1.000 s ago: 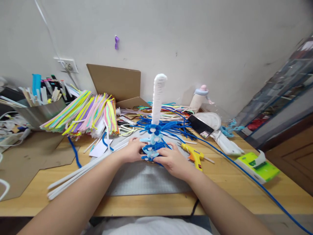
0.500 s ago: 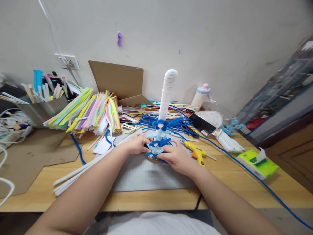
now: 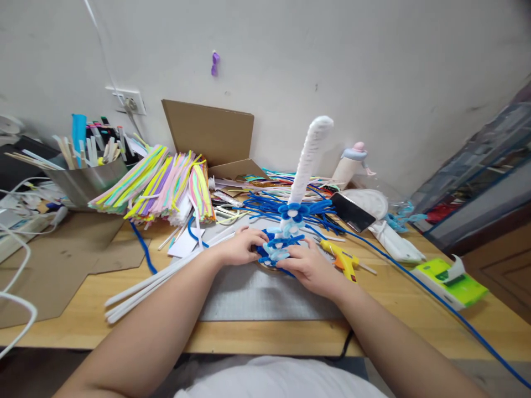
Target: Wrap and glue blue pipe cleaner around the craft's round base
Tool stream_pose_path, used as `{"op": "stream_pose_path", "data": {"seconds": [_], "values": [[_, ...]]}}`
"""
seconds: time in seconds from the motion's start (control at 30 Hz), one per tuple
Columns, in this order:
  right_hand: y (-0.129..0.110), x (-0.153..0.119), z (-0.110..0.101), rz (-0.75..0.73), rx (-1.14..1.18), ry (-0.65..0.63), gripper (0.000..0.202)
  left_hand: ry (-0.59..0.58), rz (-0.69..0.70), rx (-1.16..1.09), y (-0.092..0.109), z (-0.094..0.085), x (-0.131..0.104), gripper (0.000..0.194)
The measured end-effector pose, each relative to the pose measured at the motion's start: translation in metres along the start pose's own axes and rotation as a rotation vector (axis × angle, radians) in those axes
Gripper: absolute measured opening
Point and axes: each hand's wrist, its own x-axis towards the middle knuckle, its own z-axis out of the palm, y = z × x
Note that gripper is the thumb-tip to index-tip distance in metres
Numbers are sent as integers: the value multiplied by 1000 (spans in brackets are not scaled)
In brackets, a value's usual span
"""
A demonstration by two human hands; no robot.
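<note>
A: Note the edges and the open room first.
B: Grey mat [image 3: 265, 301]: bare between your forearms, its near edge just inside the front edge of the wooden table [image 3: 415, 326]. Open wood also lies between the yellow glue gun [image 3: 342, 257] and the green tissue pack [image 3: 451, 282]. Left side is tighter: white rods [image 3: 145, 293] run slantwise beside your left forearm. Behind, blue fuzzy stems [image 3: 265, 203] crowd the space.

A: Position and axis of the flower craft [image 3: 310, 160]?
B: Over the mat's far part, between your hands. Long axis steep, upper end tilted to your right; flowers at the lower end.

A: Fingers?
B: Left hand [image 3: 241, 247]: fingers curled, tips at the left of the blue base. Right hand [image 3: 310, 266]: fingers bent, fairly close together, against the lower flowers' right side. Whether either pinches, cannot tell; the contact is partly hidden.

A: Materials?
B: White column fuzzy, ribbed, round-topped. Petals plush, looped, dark and light blue with white centres. Cardboard [image 3: 209, 131] behind: flat, brown, creased.
</note>
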Motion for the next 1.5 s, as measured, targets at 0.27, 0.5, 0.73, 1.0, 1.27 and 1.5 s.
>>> {"op": "stream_pose_path", "data": {"seconds": [0.27,0.5,0.73,1.0,1.27,1.5], "values": [[4,-1,3,8,36,5,27,-12,114,-79,12,0,3,16],[5,-2,4,1,39,25,27,-22,136,-90,5,4,6,11],[6,-3,4,-8,71,22,27,-45,128,-281,-2,8,7,12],[6,-3,3,7,89,14,27,-37,-9,-529,0,8,8,24],[6,-3,3,7,64,28,26,70,-149,-612,8,5,8,34],[7,-3,4,4,74,18,27,333,-263,-743,-3,8,12,22]]}}
